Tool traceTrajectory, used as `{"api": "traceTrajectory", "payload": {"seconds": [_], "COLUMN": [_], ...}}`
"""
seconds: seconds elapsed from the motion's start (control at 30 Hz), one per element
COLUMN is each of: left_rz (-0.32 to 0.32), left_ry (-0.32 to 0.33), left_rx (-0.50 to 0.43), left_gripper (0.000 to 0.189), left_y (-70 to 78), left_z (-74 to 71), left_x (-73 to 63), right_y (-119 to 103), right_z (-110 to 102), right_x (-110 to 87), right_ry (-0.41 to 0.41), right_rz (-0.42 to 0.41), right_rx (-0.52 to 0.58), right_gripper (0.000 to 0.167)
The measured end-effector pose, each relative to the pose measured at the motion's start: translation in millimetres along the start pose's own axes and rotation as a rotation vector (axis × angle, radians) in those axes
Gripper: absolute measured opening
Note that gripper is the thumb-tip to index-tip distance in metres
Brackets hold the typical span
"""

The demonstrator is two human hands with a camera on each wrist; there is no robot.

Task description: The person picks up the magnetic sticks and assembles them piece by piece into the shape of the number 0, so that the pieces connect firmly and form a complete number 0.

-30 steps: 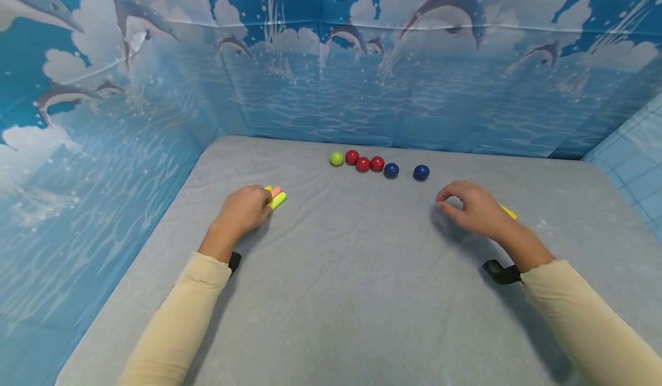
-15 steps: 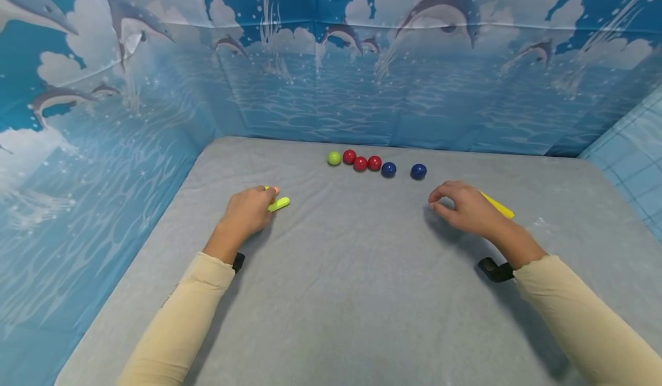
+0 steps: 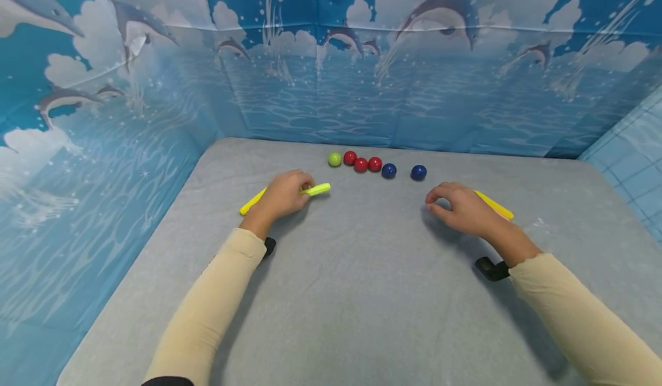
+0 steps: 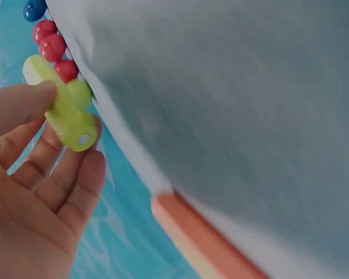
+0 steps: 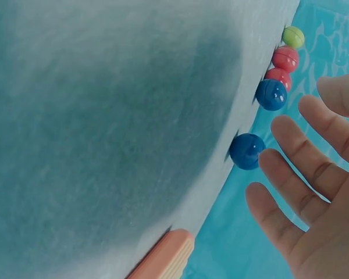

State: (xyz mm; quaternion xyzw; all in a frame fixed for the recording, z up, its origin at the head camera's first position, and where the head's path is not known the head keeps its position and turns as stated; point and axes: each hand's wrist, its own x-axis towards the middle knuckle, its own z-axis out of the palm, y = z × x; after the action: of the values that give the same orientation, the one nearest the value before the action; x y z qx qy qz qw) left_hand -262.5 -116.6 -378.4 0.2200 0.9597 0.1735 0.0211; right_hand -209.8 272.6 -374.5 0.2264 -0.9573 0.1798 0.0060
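My left hand pinches a lime-yellow highlighter between thumb and fingers, just over the grey cloth. In the left wrist view the highlighter shows a small pale square on its end. A yellow stick of similar shape lies behind that hand, and an orange one appears low in the left wrist view. My right hand holds nothing, its fingers loosely bent above the cloth. Partly behind it lie another yellow stick and an orange ridged one.
Along the back of the grey table sit a lime-green ball, three red balls and two blue balls, one of them apart at the right. A dolphin-print curtain hangs behind and at the left.
My left hand has moved right and away from me with the lime-yellow highlighter, leaving the yellow stick behind. The right hand has shifted slightly left, showing more of the yellow stick behind it.
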Motion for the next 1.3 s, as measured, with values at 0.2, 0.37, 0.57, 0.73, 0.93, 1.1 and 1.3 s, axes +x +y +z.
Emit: {"api": "traceTrajectory", "payload": {"seconds": [0.2,0.37,0.57,0.73,0.93,1.1,1.3], "left_rz": [-0.03,0.005,0.027,0.001,-0.046,-0.048,-0.084], "left_ry": [-0.005,-0.007,-0.007,-0.024,-0.029,-0.018,-0.045], "left_rx": [-0.145,-0.172,-0.166,-0.173,-0.213,-0.207,-0.232], "left_gripper": [0.026,0.025,0.025,0.026,0.025,0.024,0.025], "left_y": [22.1,42.8,62.9,73.2,81.8,85.5,84.3], "left_z": [13.9,26.1,34.1,38.9,43.5,47.3,51.6], "left_x": [26.0,38.3,49.1,59.6,68.8,74.6,79.5], "right_y": [1.2,2.3,2.0,0.6,-2.0,-0.9,0.0], "right_z": [3.5,7.2,10.5,11.8,12.5,13.4,12.1], "right_x": [3.5,6.1,10.3,13.2,14.9,17.2,22.1], "right_ry": [-0.015,-0.023,-0.04,-0.045,-0.048,-0.046,-0.06], "right_rz": [0.009,0.019,0.032,0.037,0.028,0.023,0.018], "right_rx": [0.006,-0.004,0.0,0.008,0.0,-0.001,-0.048], "right_gripper": [0.016,0.016,0.016,0.016,0.015,0.014,0.016]}}
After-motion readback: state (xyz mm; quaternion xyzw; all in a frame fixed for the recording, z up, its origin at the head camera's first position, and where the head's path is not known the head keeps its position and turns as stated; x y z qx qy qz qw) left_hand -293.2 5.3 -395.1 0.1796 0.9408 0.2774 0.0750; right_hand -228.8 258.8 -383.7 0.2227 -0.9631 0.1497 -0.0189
